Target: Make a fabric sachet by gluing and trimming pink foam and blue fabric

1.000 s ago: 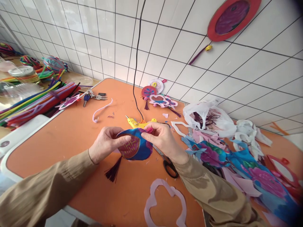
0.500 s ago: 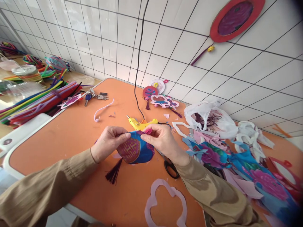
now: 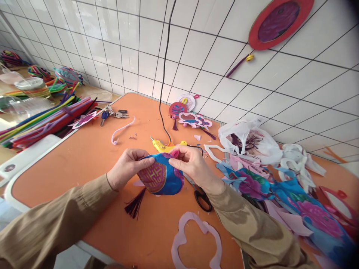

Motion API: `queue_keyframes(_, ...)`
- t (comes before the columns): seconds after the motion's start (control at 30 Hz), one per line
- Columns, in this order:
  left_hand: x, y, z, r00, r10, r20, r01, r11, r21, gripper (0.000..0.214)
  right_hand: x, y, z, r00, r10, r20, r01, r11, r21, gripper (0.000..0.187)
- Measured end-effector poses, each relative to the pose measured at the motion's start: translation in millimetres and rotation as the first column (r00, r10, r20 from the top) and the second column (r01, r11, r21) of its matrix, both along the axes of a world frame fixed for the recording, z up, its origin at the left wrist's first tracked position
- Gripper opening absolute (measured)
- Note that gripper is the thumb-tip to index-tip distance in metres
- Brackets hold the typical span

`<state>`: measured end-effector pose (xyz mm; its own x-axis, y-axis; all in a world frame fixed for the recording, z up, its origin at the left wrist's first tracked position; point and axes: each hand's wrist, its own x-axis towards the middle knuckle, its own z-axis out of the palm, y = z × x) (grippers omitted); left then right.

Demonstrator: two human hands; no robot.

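Observation:
Both hands hold a blue and magenta fabric ornament (image 3: 161, 177) with a gold pattern, just above the orange table (image 3: 84, 164). My left hand (image 3: 127, 168) pinches its left edge between thumb and fingers. My right hand (image 3: 190, 164) pinches its top right edge, by a pink bit. A dark purple tassel (image 3: 134, 203) hangs from the ornament's lower left onto the table. A yellow glue gun (image 3: 164, 145) lies just behind my hands, its black cord running up the tiled wall.
Black-handled scissors (image 3: 200, 196) lie under my right wrist. A pink cut-out frame (image 3: 195, 239) lies near the front edge. Printed fabric scraps (image 3: 280, 194) and a white plastic bag (image 3: 246, 140) fill the right. Keys (image 3: 112, 113), a pink pipe cleaner (image 3: 120, 130) and pipe cleaner bundles (image 3: 42, 119) lie left. Finished ornaments (image 3: 187, 116) sit at the back.
Both hands kept their pinch on the ornament and turned it slightly, so more of the gold patterned face shows. The view shifted a little.

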<state>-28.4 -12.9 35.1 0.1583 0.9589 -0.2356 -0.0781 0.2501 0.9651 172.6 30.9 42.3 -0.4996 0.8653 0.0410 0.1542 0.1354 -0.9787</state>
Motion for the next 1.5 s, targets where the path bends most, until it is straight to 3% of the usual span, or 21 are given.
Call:
queue_keyframes(0.23, -1, -1, -2.2, 1.0, 0.015, -0.003, -0.015, 0.999, 0.037, 0.038, 0, 0, 0.1, 0.999, -0.035, 0.022, 0.035, 0.999, 0.02, 0.016)
queue_keyframes(0.33, 0, -4, -1.0, 0.989, 0.003, -0.145, 0.018, 0.989, 0.149, 0.038, 2, 0, 1.9, 0.999, -0.006, 0.037, 0.003, 0.997, 0.079, 0.019)
queue_keyframes(0.43, 3, -7, 2.6, 0.94, -0.024, -0.341, 0.129, 0.949, 0.289, 0.035, 1, -1, 5.3, 0.997, 0.039, 0.074, -0.052, 0.982, 0.18, 0.029)
queue_keyframes(0.57, 6, -11, 6.6, 0.886, -0.054, -0.46, 0.249, 0.892, 0.376, 0.031, -4, -6, 9.9, 0.981, 0.045, 0.186, -0.084, 0.975, 0.208, 0.009)
queue_keyframes(0.67, 6, -10, 4.2, 0.917, -0.085, -0.39, 0.224, 0.918, 0.326, 0.027, -6, -10, 10.4, 0.99, 0.022, 0.139, -0.046, 0.983, 0.176, 0.015)
queue_keyframes(0.8, 5, -6, -2.7, 0.984, -0.113, -0.138, 0.127, 0.988, 0.091, 0.029, -5, -9, 8.7, 0.997, -0.022, 0.076, 0.011, 0.99, 0.138, 0.016)
queue_keyframes(1.0, 4, -4, -1.5, 0.997, -0.075, -0.013, 0.073, 0.991, -0.112, 0.038, 5, 0, 9.9, 0.997, 0.069, 0.018, -0.069, 0.998, 0.013, 0.041)
queue_keyframes(1.07, 3, -3, -1.3, 0.998, -0.065, -0.008, 0.063, 0.99, -0.125, 0.04, 7, 2, 10.5, 0.995, 0.092, 0.034, -0.093, 0.995, 0.019, 0.038)
queue_keyframes(1.2, 2, -3, -3.6, 0.999, -0.036, 0.016, 0.037, 0.997, -0.065, 0.036, 6, 2, 9.9, 0.991, 0.017, 0.132, -0.035, 0.99, 0.136, 0.019)
queue_keyframes(1.33, 1, -2, -6.4, 0.996, -0.059, 0.06, 0.058, 0.998, 0.03, 0.032, 4, -1, 10.5, 0.991, -0.037, 0.129, 0.004, 0.97, 0.243, 0.018)
queue_keyframes(1.5, 0, -2, -9.6, 0.996, -0.085, 0.031, 0.083, 0.994, 0.075, 0.03, 6, -2, 14.9, 0.99, -0.032, 0.138, -0.004, 0.966, 0.257, 0.015)
